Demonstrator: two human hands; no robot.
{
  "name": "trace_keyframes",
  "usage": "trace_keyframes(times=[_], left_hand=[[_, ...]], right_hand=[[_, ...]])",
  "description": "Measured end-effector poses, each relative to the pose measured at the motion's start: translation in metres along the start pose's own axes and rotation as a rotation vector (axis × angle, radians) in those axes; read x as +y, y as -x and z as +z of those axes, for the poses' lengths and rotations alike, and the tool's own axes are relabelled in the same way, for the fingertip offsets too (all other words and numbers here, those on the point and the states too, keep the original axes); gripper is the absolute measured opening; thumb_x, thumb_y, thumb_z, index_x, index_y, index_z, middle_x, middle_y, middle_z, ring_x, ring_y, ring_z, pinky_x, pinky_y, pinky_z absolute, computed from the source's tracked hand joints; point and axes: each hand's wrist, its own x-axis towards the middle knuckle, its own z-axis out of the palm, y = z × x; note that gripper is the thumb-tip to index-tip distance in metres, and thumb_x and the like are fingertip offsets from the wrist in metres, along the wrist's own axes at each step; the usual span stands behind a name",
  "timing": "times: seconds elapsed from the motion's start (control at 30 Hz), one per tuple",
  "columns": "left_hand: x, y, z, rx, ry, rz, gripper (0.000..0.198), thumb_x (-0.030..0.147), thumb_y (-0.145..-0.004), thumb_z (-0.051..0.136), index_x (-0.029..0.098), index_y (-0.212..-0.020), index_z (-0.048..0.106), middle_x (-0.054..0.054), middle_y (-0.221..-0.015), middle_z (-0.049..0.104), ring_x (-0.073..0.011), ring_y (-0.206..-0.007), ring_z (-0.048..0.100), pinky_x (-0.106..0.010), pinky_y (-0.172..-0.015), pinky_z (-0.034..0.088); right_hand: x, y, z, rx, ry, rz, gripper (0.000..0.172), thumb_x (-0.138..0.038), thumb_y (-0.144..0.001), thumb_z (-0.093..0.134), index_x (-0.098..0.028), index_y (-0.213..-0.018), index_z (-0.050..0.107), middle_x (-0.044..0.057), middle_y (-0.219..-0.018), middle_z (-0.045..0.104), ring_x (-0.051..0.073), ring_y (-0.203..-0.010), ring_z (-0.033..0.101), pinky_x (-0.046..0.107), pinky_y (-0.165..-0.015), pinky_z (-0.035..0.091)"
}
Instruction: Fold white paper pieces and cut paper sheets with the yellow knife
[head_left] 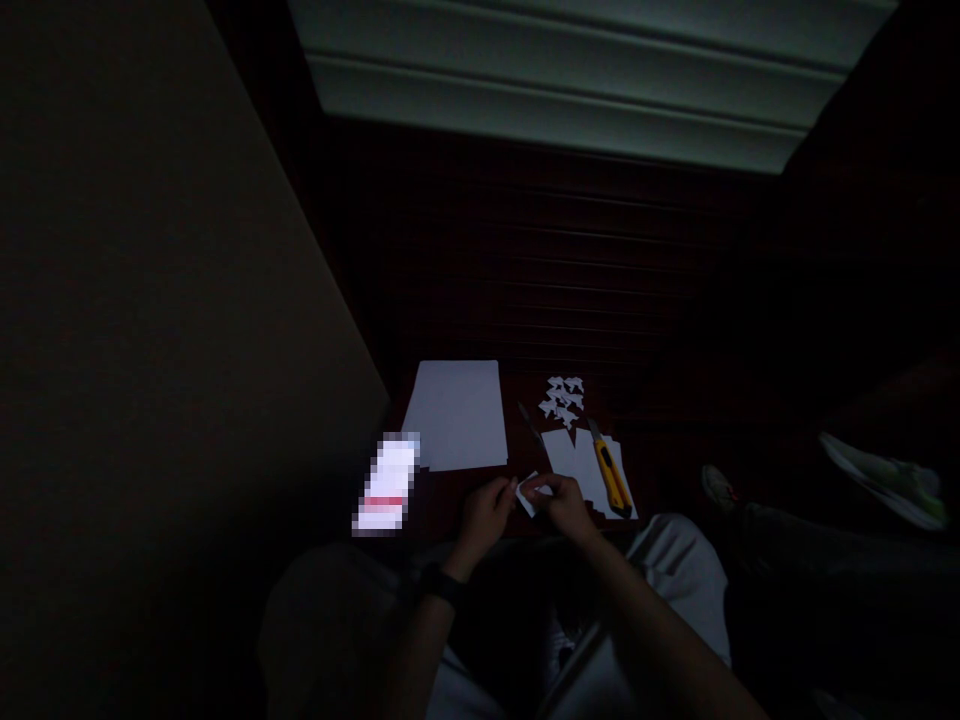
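The scene is very dark. My left hand [486,512] and my right hand [562,502] meet over a dark surface [517,455], both pinching a small white piece of paper [529,492] between their fingertips. A dark watch or band sits on my left wrist. Just beyond the hands lie a stack of white sheets [459,412], a cut white sheet [581,462] and a yellow utility knife [609,468] on that sheet.
Several small cut paper shapes [564,398] lie in a cluster at the back right. A thin dark tool [529,422] lies between the sheets. A lit, blurred screen [387,484] glows at left. A shoe [885,480] and another person's leg are at right.
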Motion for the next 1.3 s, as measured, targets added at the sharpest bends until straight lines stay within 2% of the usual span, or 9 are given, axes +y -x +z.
trace_keyframes(times=[0.2, 0.43, 0.63, 0.8, 1.0, 1.17, 1.3], left_hand=[[0.000, 0.000, 0.001, -0.001, 0.022, -0.006, 0.036, 0.044, -0.085, 0.036, 0.019, -0.066, 0.054, 0.002, -0.058, 0.055, -0.0113, -0.056, 0.050, -0.020, -0.053, 0.034], [0.002, 0.001, 0.001, 0.031, -0.013, 0.049, 0.032, 0.043, -0.085, 0.038, 0.019, -0.070, 0.053, 0.003, -0.063, 0.055, -0.0112, -0.059, 0.049, -0.021, -0.057, 0.035], [0.003, 0.002, 0.003, 0.065, -0.002, 0.059, 0.029, 0.040, -0.086, 0.037, 0.019, -0.071, 0.052, 0.002, -0.067, 0.055, -0.0121, -0.063, 0.050, -0.021, -0.060, 0.035], [0.003, 0.002, 0.003, 0.098, 0.053, 0.057, 0.027, 0.038, -0.086, 0.037, 0.019, -0.073, 0.051, 0.001, -0.069, 0.055, -0.0123, -0.064, 0.049, -0.021, -0.060, 0.035], [0.002, 0.003, 0.004, 0.074, 0.039, 0.041, 0.028, 0.039, -0.086, 0.038, 0.019, -0.071, 0.051, 0.002, -0.065, 0.053, -0.0115, -0.061, 0.048, -0.021, -0.058, 0.034], [-0.002, 0.004, 0.004, 0.037, 0.048, 0.021, 0.031, 0.041, -0.085, 0.039, 0.018, -0.065, 0.047, 0.004, -0.060, 0.047, -0.0103, -0.057, 0.044, -0.021, -0.055, 0.031], [-0.005, 0.004, 0.000, -0.047, 0.128, -0.022, 0.034, 0.043, -0.085, 0.039, 0.018, -0.063, 0.046, 0.005, -0.057, 0.045, -0.0099, -0.055, 0.043, -0.020, -0.052, 0.030]], right_hand=[[0.004, 0.000, 0.004, 0.074, 0.014, 0.033, 0.016, -0.028, -0.067, 0.062, -0.014, -0.073, 0.068, 0.005, -0.072, 0.068, 0.018, -0.066, 0.059, 0.029, -0.064, 0.044], [0.000, 0.002, 0.007, 0.080, -0.047, -0.035, 0.018, -0.029, -0.067, 0.063, -0.016, -0.079, 0.064, 0.004, -0.077, 0.066, 0.018, -0.073, 0.059, 0.030, -0.069, 0.044], [-0.002, 0.003, 0.013, 0.162, -0.214, -0.084, 0.036, -0.023, -0.062, 0.069, -0.020, -0.094, 0.054, 0.003, -0.090, 0.061, 0.017, -0.082, 0.056, 0.027, -0.071, 0.044], [-0.001, 0.002, 0.014, 0.144, -0.316, 0.044, 0.044, -0.027, -0.063, 0.068, -0.021, -0.102, 0.048, 0.002, -0.082, 0.061, 0.018, -0.073, 0.058, 0.029, -0.063, 0.046], [0.003, 0.000, 0.014, 0.132, -0.285, 0.041, 0.043, -0.024, -0.061, 0.069, -0.021, -0.098, 0.047, 0.001, -0.079, 0.058, 0.016, -0.068, 0.056, 0.026, -0.058, 0.045], [0.001, 0.002, 0.013, 0.166, -0.219, 0.017, 0.041, -0.024, -0.060, 0.069, -0.021, -0.095, 0.050, 0.003, -0.087, 0.058, 0.017, -0.074, 0.056, 0.027, -0.061, 0.046], [0.001, 0.004, 0.008, 0.046, -0.287, 0.050, 0.043, -0.026, -0.062, 0.069, -0.022, -0.100, 0.049, 0.002, -0.085, 0.059, 0.017, -0.071, 0.057, 0.027, -0.060, 0.046]])
